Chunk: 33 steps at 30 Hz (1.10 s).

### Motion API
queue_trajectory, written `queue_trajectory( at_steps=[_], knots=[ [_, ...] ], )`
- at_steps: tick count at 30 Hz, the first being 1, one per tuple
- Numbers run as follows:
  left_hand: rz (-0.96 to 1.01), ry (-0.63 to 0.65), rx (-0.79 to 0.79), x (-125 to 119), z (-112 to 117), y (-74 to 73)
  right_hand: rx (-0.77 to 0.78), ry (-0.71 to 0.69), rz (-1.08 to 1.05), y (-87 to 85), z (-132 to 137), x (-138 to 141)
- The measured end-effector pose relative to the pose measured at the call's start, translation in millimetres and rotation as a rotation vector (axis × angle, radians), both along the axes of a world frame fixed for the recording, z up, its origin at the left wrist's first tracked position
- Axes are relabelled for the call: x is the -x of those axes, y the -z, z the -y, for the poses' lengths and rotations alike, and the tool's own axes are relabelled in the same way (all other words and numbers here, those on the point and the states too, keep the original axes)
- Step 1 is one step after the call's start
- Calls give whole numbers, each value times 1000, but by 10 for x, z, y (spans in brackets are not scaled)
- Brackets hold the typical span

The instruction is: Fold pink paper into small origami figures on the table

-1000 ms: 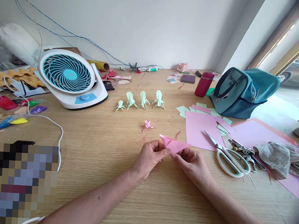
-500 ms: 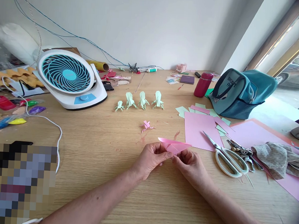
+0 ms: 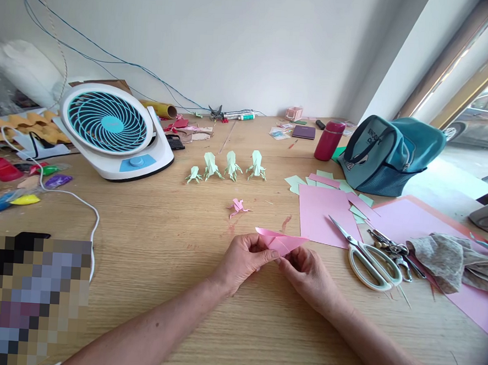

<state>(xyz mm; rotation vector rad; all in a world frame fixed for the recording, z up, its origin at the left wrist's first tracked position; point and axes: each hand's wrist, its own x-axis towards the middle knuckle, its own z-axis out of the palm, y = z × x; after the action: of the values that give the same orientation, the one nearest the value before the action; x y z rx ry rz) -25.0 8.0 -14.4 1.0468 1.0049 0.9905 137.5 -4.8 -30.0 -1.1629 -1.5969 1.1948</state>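
Note:
A folded piece of pink paper [image 3: 280, 241] is held between my two hands above the wooden table, its wide edge upward and its point toward me. My left hand [image 3: 245, 259] pinches its left side, thumb in front. At its lower right, my right hand [image 3: 307, 269] grips it with thumb and curled fingers; part of the paper is hidden behind them. Just beyond lies a small pink origami figure [image 3: 238, 207] with thin legs. Farther back, several pale green origami figures [image 3: 232, 166] stand in a row.
A white fan [image 3: 115, 125] stands at the left. To the right lie pink paper sheets [image 3: 325, 212], green scraps, scissors [image 3: 371, 262], keys [image 3: 393, 246] and a grey cloth [image 3: 441, 260]. A red flask [image 3: 329, 141] and a teal bag [image 3: 390, 155] stand behind them.
The whole view has shifted very slightly. Both hands keep the same grip on the folded pink paper, with hardly any visible movement.

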Motion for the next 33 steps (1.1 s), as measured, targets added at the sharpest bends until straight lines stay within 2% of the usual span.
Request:
queue_trajectory(
  at_steps=[9,17,25,30,33],
  knots=[
    [-13,-15,4,9,-2,4,-2,-28,4,-4,11,7],
    [69,-93,-12,39,-41,-4,6,-34,45,-17,16,-10],
    [90,34,-27,74,-77,-61,25,-6,34,-7,18,0],
    [47,54,-42,87,-88,-23,45,-29,-20,-20,16,7],
    [48,20,-29,66,-65,-16,73,-24,-44,-13,7,-6]
  ],
)
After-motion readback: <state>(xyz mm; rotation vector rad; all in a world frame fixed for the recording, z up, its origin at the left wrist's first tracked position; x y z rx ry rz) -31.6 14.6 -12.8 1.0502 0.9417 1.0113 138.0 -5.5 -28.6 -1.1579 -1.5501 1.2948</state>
